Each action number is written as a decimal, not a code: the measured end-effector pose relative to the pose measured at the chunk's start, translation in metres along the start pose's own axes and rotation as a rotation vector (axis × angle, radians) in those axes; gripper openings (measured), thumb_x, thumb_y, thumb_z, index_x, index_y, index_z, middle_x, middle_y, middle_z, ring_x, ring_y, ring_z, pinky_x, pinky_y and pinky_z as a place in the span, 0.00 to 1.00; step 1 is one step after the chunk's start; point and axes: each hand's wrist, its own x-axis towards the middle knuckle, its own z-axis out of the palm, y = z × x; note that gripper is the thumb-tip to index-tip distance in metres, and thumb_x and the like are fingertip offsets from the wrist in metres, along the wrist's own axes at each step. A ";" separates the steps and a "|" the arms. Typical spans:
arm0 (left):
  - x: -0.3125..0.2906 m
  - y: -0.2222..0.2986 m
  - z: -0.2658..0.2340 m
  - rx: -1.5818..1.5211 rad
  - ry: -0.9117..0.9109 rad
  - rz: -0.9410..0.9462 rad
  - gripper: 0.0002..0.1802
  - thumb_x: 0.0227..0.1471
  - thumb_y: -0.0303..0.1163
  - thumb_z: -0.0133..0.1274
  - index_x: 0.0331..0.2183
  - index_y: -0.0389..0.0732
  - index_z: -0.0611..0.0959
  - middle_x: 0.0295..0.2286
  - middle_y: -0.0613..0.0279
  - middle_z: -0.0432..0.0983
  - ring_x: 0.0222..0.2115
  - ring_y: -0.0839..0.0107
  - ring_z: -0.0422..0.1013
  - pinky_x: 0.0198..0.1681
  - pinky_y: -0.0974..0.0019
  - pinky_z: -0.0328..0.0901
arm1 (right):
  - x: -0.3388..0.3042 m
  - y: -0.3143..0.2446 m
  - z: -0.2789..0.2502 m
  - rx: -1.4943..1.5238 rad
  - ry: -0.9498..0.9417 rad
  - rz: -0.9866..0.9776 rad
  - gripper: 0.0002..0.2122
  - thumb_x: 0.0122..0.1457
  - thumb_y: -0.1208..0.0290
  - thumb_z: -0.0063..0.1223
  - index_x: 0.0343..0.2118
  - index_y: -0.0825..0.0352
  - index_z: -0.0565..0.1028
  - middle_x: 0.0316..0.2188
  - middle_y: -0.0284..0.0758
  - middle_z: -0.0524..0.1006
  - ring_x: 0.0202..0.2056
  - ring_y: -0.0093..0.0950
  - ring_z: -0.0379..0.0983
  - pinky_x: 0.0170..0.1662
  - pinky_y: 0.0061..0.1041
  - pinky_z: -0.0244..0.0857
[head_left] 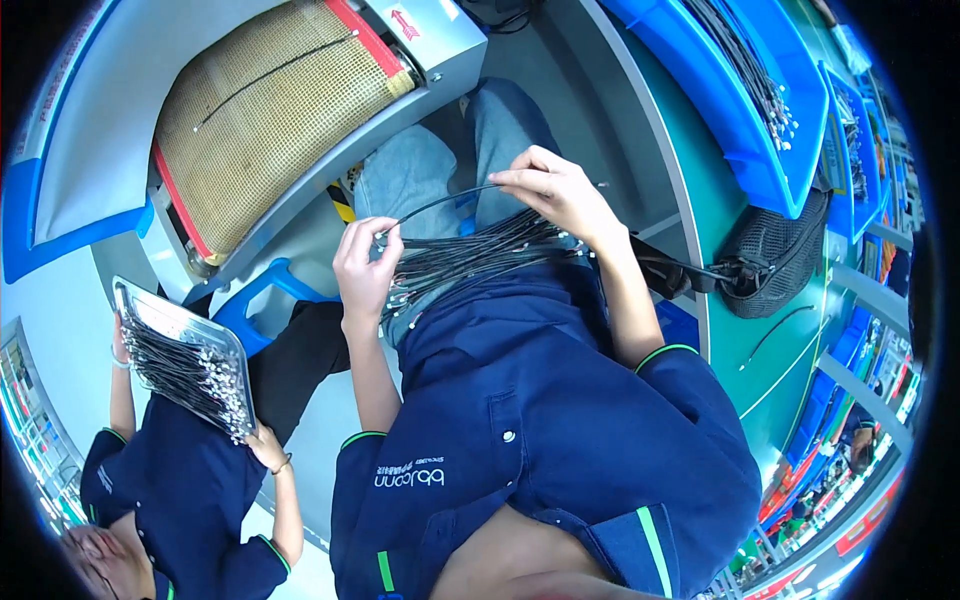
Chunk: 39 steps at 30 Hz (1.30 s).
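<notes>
My left hand [366, 265] and my right hand [560, 193] are raised over my lap, each pinching one thin black cable [440, 203] near an end. The cable bows upward a little between them. Below it, across my thighs, lies a thick bundle of similar black cables [475, 250] with small pale connectors at the ends. The bundle passes just behind my left fingers and under my right hand. The exact tips of the held cable are partly hidden by my fingers.
Ahead on the left, a machine's mesh conveyor belt [285, 110] carries a single black cable [275, 75]. On the left a co-worker holds a clear tray [185, 318] of cables. At right, blue bins [735, 150] and a black mesh pouch [772, 255] rest on a green table [690, 130].
</notes>
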 end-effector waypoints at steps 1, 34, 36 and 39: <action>0.001 0.001 0.000 -0.039 -0.008 -0.058 0.09 0.42 0.19 0.59 0.31 0.36 0.80 0.29 0.59 0.76 0.27 0.71 0.73 0.31 0.70 0.67 | 0.001 -0.002 -0.001 -0.030 0.046 -0.016 0.09 0.51 0.76 0.59 0.36 0.65 0.79 0.26 0.33 0.72 0.28 0.27 0.72 0.30 0.24 0.66; -0.016 -0.011 0.047 -1.240 0.448 -0.630 0.09 0.56 0.25 0.51 0.40 0.32 0.77 0.32 0.59 0.75 0.33 0.76 0.73 0.39 0.77 0.70 | -0.002 0.010 -0.006 -0.013 0.094 0.006 0.05 0.52 0.76 0.58 0.32 0.67 0.77 0.29 0.34 0.76 0.30 0.30 0.75 0.34 0.25 0.69; -0.015 -0.010 0.045 -1.241 0.446 -0.625 0.10 0.56 0.25 0.51 0.40 0.32 0.77 0.32 0.59 0.75 0.33 0.76 0.73 0.39 0.77 0.70 | -0.001 0.010 -0.006 -0.007 0.100 0.003 0.05 0.52 0.76 0.58 0.32 0.67 0.77 0.29 0.34 0.76 0.30 0.30 0.74 0.33 0.25 0.69; -0.016 -0.010 0.045 -1.237 0.451 -0.621 0.10 0.56 0.25 0.51 0.40 0.32 0.77 0.32 0.60 0.75 0.32 0.76 0.73 0.39 0.77 0.71 | -0.002 0.012 -0.004 0.005 0.104 0.018 0.04 0.52 0.75 0.58 0.31 0.67 0.77 0.28 0.33 0.76 0.29 0.28 0.74 0.32 0.24 0.68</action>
